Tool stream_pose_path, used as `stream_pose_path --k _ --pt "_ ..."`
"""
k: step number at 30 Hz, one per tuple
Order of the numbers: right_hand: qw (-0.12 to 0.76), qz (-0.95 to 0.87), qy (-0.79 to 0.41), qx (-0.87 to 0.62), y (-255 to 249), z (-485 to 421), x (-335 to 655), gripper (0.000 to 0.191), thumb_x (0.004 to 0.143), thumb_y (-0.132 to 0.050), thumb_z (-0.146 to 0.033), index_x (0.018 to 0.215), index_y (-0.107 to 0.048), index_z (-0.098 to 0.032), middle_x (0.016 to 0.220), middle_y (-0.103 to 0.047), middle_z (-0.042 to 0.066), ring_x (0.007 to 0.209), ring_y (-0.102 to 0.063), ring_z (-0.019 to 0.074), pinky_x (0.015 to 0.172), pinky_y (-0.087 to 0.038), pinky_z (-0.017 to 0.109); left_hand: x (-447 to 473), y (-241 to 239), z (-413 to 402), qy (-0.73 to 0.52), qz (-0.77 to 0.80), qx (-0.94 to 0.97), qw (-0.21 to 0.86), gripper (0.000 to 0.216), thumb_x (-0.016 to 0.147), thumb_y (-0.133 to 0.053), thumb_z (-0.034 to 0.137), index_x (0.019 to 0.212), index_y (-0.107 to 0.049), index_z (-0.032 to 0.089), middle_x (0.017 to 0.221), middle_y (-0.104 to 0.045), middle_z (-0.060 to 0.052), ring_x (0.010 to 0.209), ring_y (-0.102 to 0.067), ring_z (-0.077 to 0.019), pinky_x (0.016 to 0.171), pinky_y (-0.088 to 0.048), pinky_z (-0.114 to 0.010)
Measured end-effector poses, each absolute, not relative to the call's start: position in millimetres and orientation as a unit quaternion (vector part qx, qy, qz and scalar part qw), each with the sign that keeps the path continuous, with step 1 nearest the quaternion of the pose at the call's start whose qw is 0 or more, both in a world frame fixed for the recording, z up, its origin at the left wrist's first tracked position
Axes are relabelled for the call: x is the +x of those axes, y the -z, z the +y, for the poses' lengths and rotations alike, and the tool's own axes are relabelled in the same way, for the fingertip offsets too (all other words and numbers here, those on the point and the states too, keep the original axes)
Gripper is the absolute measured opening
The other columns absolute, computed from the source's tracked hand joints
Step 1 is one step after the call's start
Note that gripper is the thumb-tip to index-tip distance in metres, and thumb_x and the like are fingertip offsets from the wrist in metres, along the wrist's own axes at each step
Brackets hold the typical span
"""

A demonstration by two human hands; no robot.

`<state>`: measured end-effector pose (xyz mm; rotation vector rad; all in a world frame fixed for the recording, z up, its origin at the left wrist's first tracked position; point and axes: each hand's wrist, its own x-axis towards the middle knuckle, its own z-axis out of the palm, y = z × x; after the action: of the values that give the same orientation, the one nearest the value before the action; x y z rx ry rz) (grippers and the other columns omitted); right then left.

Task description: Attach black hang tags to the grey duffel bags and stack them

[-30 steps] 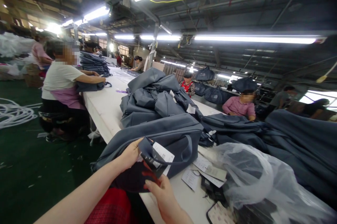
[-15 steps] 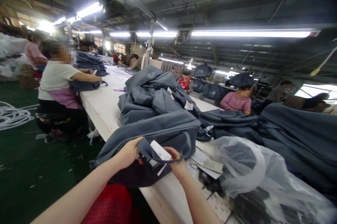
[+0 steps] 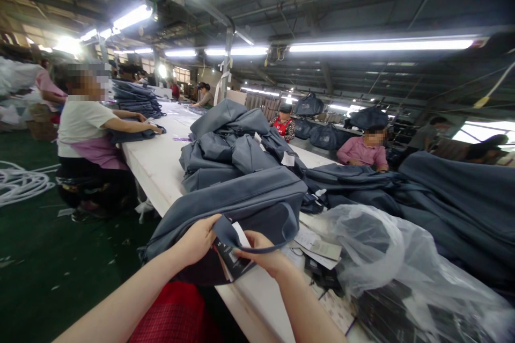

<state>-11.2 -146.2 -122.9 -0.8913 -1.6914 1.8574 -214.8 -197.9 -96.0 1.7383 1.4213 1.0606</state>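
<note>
A dark blue-grey bag [image 3: 241, 192] lies on its side across the near edge of the table. Its webbing handle [image 3: 290, 225] loops out towards me. My left hand [image 3: 203, 238] is closed on the left end of this handle, thumb on top. White and black hang tags [image 3: 231, 262] dangle by the handle between my hands. My right hand [image 3: 259, 250] is closed at the tags, fingers curled over them and the handle; its fingertips are partly hidden.
More bags [image 3: 225, 144] are heaped behind on the white table [image 3: 161, 184]. Loose tags [image 3: 317, 246] and a clear plastic bag [image 3: 370, 252] lie at the right, with dark fabric [image 3: 462, 203] beyond. A co-worker [image 3: 86, 123] sits at the left edge; others sit across.
My right hand has moved left along the handle onto the tags, which have turned and now hang more upright. My left hand stays on the handle. The left co-worker's hands have shifted.
</note>
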Motion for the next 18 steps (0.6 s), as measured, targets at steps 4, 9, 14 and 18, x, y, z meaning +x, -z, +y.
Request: stream_pose_path --k 4,9,14,18 --pt "0.277 -0.609 -0.67 -0.322 140.6 -145.1 -24.5 0.043 0.057 -0.082 -0.043 0.085 -0.064 -0.015 0.078 -0.067 0.001 0.069 -0.06 0.0157 0.062 -0.045 0.026 -217.7 92.5 -199.4 -0.441 0.573 0.648 0.237 0.031 0.085 -0.047 0.026 0.104 -0.071 0.022 0.099 -0.074 -0.004 0.088 -0.067 -0.0219 0.08 -0.05 -0.031" --pt "0.313 -0.685 -0.502 -0.425 163.1 -127.7 -7.6 0.012 0.072 -0.065 -0.026 0.079 -0.063 -0.017 0.069 -0.064 0.0 0.065 -0.058 0.0153 0.059 -0.043 0.024 -231.5 74.6 -194.3 -0.516 0.626 0.576 0.1 0.028 0.081 -0.053 0.036 0.093 -0.073 0.022 0.091 -0.074 -0.004 0.09 -0.065 -0.0238 0.084 -0.048 -0.033" --pt "0.27 -0.707 -0.446 -0.477 191.7 -133.6 9.3 0.003 0.069 -0.061 -0.017 0.072 -0.062 -0.015 0.066 -0.063 0.0 0.062 -0.056 0.014 0.059 -0.04 0.023 -243.7 68.0 -161.3 -0.603 0.637 0.411 0.252 0.028 0.068 -0.051 0.041 0.072 -0.065 0.017 0.043 -0.051 0.003 0.04 -0.044 -0.0129 0.043 -0.03 -0.024" --pt "0.27 -0.638 -0.627 -0.355 197.6 -163.6 -7.4 0.023 0.071 -0.068 -0.033 0.085 -0.063 -0.015 0.077 -0.068 0.002 0.065 -0.061 0.0155 0.062 -0.048 0.027 -240.7 69.0 -146.7 -0.596 0.63 0.415 0.276 0.028 0.067 -0.051 0.045 0.061 -0.056 0.018 0.041 -0.047 0.004 0.037 -0.038 -0.0099 0.04 -0.026 -0.022"
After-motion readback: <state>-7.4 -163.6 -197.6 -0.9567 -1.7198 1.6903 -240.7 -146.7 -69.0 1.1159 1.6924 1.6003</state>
